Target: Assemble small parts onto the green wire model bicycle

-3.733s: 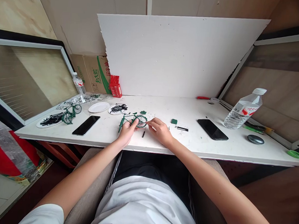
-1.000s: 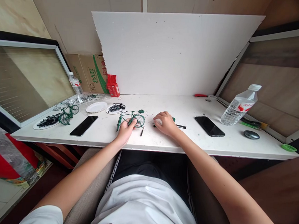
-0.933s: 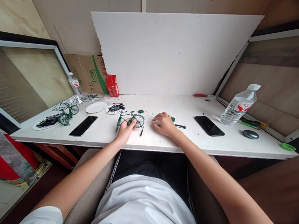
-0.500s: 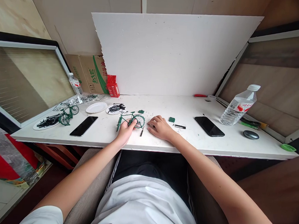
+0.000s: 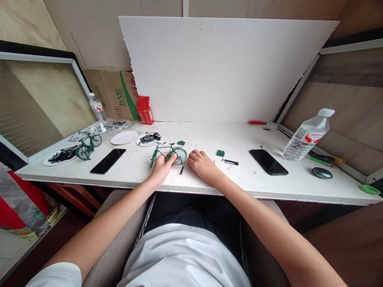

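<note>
A small green model bicycle (image 5: pixel 179 155) stands at the table's front, its spoked rear wheel toward the right. My left hand (image 5: pixel 160 169) grips it by the lower frame, thumb on top beside the rear wheel. My right hand (image 5: pixel 205 167) rests on the table just right of that wheel, its fingers curled together; whatever they hold, if anything, is hidden. Between the hands lies a thin dark stick-like piece (image 5: pixel 181 170). To the right are a green block-like piece (image 5: pixel 220 153) and a black strip (image 5: pixel 231 162). Another green piece (image 5: pixel 180 142) sits behind the bicycle.
On the left are a second green model bicycle (image 5: pixel 88 146), a phone (image 5: pixel 108 161), a white plate (image 5: pixel 124 137) and plates of black parts. At right stand a black phone (image 5: pixel 268 162), a water bottle (image 5: pixel 307 135) and a dark oval object (image 5: pixel 322 172). A white board (image 5: pixel 225 72) rises behind.
My right hand has shifted slightly left toward the rear wheel, and its fingers have drawn together. My left hand keeps its hold on the model bicycle.
</note>
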### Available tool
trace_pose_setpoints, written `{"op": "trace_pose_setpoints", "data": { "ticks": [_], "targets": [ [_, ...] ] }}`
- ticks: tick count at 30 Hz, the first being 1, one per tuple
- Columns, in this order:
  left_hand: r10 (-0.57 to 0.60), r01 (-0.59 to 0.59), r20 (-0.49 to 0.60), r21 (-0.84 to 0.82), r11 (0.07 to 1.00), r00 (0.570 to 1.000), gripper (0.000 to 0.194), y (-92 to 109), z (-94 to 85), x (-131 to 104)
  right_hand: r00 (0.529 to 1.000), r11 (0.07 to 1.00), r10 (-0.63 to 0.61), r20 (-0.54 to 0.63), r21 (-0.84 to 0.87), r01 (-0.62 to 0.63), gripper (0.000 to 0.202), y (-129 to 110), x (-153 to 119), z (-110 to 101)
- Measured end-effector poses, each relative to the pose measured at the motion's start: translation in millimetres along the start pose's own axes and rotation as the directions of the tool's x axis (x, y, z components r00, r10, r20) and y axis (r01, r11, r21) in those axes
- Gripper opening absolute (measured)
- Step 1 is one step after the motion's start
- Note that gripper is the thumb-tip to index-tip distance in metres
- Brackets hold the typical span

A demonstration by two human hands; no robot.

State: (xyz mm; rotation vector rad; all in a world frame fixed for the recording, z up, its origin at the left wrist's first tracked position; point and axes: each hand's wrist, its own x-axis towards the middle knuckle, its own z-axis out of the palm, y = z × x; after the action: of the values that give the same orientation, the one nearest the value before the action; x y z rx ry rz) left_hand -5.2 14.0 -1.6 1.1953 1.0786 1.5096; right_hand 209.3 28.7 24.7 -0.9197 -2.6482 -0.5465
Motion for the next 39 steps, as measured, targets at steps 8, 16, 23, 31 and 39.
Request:
{"op": "trace_pose_setpoints", "data": {
  "ticks": [8, 16, 23, 31, 39],
  "targets": [
    [-0.015, 0.015, -0.001, -0.031, 0.999, 1.000, 0.046, -1.3, -1.3, 1.2, 0.997, 0.981, 0.073, 0.004, 0.182, -0.073, 0.014, 10.3, -2.5, -5.9],
    [-0.032, 0.032, -0.001, -0.050, 0.998, 0.999, 0.049, -2.0, -1.9, 1.8, 0.992, 0.972, 0.127, 0.019, 0.197, -0.128, 0.009, 26.9, -8.6, -11.1],
    [-0.022, 0.023, 0.007, -0.035, 0.999, 1.000, 0.047, -2.7, -2.8, 1.6, 0.992, 0.969, 0.123, 0.040, 0.209, -0.129, 0.018, 29.5, -9.3, -8.1],
    [-0.024, 0.025, 0.012, -0.035, 0.999, 1.000, 0.047, -4.1, -3.4, 2.7, 0.989, 0.990, 0.132, 0.071, 0.036, -0.135, 0.028, 17.3, -6.7, -6.6],
    [-0.031, 0.032, 0.016, -0.040, 0.999, 0.999, 0.045, -1.7, -2.7, 2.4, 0.986, 0.961, 0.155, 0.058, 0.221, -0.164, 0.027, 41.2, -12.4, -8.8]
  ]
}}
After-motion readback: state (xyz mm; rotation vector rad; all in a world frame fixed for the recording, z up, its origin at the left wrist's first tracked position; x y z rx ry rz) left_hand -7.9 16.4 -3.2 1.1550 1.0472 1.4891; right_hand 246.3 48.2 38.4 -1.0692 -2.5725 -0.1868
